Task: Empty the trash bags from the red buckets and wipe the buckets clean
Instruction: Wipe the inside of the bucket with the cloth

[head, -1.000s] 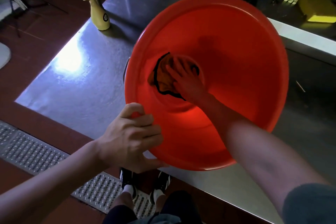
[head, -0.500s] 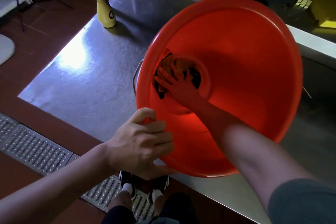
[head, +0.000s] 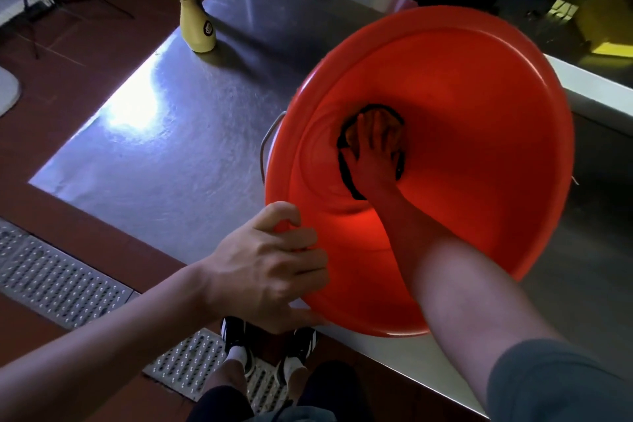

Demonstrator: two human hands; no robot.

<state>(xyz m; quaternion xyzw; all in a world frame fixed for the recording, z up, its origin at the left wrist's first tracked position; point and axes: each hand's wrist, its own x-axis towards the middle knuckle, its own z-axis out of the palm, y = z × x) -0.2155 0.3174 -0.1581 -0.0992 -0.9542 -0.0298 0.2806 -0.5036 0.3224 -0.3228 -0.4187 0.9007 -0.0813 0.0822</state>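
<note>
A large red bucket (head: 479,120) stands on a steel table (head: 164,147), with its wide mouth facing me. My left hand (head: 270,267) grips the bucket's near-left rim, fingers curled over the edge. My right arm reaches deep inside, and my right hand (head: 373,151) presses an orange cloth with a dark edge (head: 349,137) flat against the bucket's bottom. The hand covers most of the cloth. A thin wire handle (head: 265,147) shows at the bucket's left side.
A yellow spray bottle (head: 197,20) stands at the table's far left corner. A metal floor grate (head: 61,281) runs below the table's near edge, by my shoes (head: 267,343). Yellow equipment (head: 603,10) sits at the far right behind a raised ledge (head: 596,92).
My right hand and the cloth have shifted across the bucket's bottom, from its left part toward the middle. My left hand keeps its grip on the rim. The view has drifted leftward.
</note>
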